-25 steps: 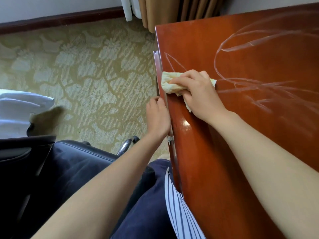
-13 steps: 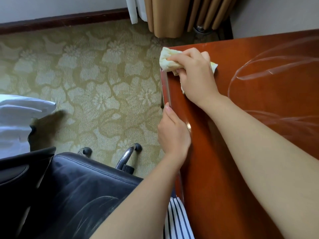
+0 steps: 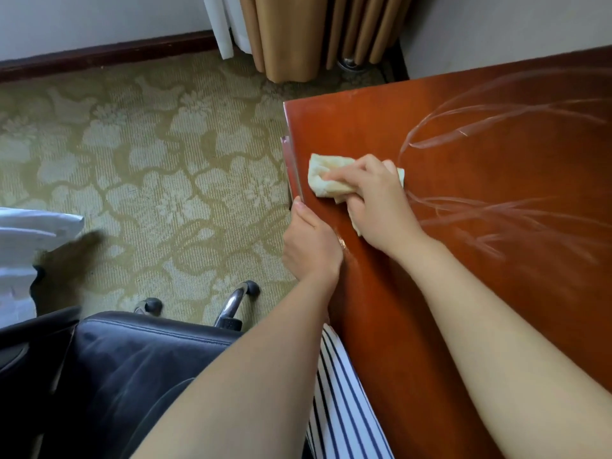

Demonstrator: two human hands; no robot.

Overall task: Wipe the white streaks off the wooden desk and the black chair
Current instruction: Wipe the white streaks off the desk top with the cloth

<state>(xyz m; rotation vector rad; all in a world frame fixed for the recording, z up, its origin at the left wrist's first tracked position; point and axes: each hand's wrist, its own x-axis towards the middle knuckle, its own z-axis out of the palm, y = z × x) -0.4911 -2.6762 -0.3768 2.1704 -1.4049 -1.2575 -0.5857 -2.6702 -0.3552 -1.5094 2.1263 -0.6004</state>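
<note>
The reddish wooden desk (image 3: 414,293) fills the right side of the view. White streaks (image 3: 470,207) curl across its top, to the right of my hands. My right hand (image 3: 374,200) grips a folded pale yellow cloth (image 3: 326,178) and presses it on the desk near the left edge. My left hand (image 3: 309,246) holds the desk's left edge, thumb on top, fingers hidden under the rim. The black leather chair (image 3: 132,366) sits at the lower left, with faint pale marks on its seat.
Patterned green carpet (image 3: 149,177) covers the floor left of the desk. Tan curtains (image 3: 298,34) hang at the back by the wall. White bedding (image 3: 23,246) shows at the left edge. Chrome chair legs with castors (image 3: 238,299) stick out near the desk.
My right hand has slid the cloth back from the desk's far left corner toward me along the left edge. The short streak near that edge is gone. My left hand keeps holding the edge.
</note>
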